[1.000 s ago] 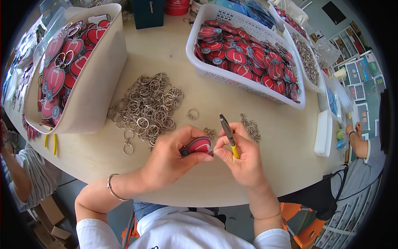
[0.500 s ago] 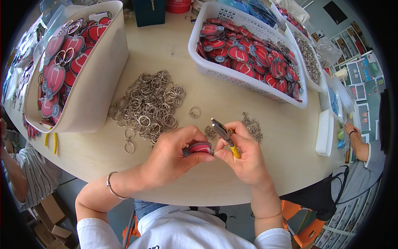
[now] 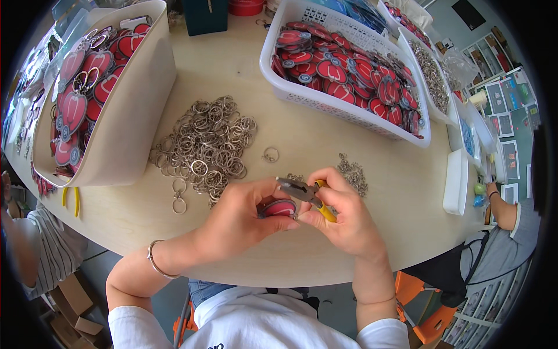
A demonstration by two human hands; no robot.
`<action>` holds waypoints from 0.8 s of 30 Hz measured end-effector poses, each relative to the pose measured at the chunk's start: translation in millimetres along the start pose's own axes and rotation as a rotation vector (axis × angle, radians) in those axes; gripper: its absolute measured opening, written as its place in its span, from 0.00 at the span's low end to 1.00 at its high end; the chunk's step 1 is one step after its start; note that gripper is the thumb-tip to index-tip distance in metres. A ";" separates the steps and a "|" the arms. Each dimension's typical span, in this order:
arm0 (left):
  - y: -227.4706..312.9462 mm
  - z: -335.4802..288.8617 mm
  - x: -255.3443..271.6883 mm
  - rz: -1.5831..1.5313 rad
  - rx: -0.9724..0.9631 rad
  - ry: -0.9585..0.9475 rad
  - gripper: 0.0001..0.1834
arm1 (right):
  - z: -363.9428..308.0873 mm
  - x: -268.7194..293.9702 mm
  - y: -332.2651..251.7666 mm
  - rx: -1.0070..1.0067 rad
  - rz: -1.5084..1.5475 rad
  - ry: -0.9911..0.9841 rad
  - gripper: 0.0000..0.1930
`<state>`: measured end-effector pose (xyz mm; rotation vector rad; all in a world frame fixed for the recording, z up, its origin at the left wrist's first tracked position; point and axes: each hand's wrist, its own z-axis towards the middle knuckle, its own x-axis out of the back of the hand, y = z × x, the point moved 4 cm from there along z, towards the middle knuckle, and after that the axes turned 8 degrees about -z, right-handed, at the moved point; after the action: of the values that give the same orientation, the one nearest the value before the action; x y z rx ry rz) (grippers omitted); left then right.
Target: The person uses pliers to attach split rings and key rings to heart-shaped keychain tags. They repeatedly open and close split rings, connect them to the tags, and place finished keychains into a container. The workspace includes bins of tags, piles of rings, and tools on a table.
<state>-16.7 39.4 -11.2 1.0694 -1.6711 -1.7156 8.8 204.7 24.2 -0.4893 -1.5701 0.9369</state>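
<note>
Head view: the left hand (image 3: 237, 218) is holding a rounded, glossy red tag (image 3: 280, 207) over the near part of the tabletop (image 3: 407, 198), fingers clamped on it. The tag's long axis is running roughly along the near edge, one end pointing at the right hand (image 3: 349, 220). That hand's fingers are clamping pliers (image 3: 303, 192); the grey metal nose is pointing toward the left edge and slightly away, the smooth yellow handle slanting back to the right. Thumb and finger are meeting at the tag's end; detail there is too small to tell. Shiny metal rings (image 3: 209, 148) are lying tangled left of centre; a perforated white plastic basket (image 3: 290, 93) is standing toward the far edge.
</note>
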 end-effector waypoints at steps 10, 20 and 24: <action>-2.5 -2.2 -2.7 0.088 -0.131 0.039 0.12 | -0.7 3.4 -6.5 0.102 -0.165 0.036 0.12; 14.3 -2.3 -4.7 0.431 -0.490 -0.018 0.14 | -1.7 1.8 -7.0 0.081 -0.179 0.051 0.12; 15.4 -3.8 -3.6 0.390 -0.464 0.039 0.14 | -3.9 0.7 -18.4 0.165 -0.341 0.129 0.12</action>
<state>-14.1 38.4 4.9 0.5180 -1.2611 -1.6852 15.8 195.6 39.2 -0.1539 -1.3907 0.7486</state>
